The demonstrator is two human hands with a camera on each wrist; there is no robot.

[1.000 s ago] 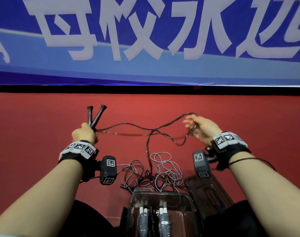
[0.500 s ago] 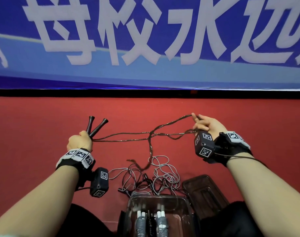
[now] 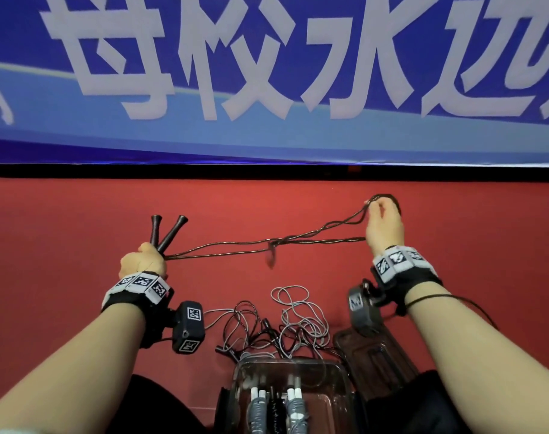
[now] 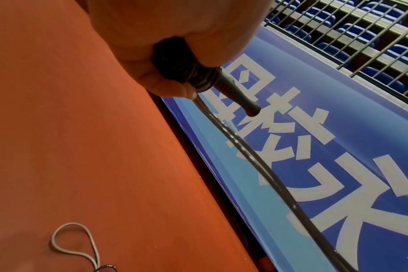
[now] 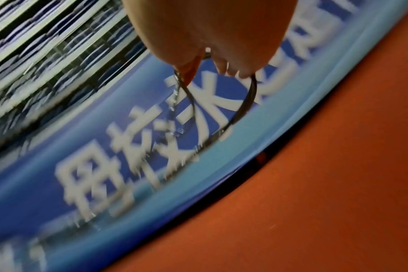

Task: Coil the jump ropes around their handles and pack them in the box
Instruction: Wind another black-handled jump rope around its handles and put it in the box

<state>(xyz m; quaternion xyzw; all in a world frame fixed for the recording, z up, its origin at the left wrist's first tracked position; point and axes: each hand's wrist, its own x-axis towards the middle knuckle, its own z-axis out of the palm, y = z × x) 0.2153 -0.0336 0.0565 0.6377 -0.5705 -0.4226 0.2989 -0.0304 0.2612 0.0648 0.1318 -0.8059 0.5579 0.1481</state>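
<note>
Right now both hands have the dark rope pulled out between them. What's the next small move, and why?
Probably work out the snag midway along the dark rope before winding. The left hand grips both black handles, the right hand pinches the far loop, and the strands cross in a tangle with a short end hanging. Winding over that would likely bind it in.

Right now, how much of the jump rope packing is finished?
Done: three coiled ropes lie in the clear box. In hand: the left hand grips both dark handles; the right hand stretches that dark rope, barely coiled. Left: loose ropes on the red floor.
</note>
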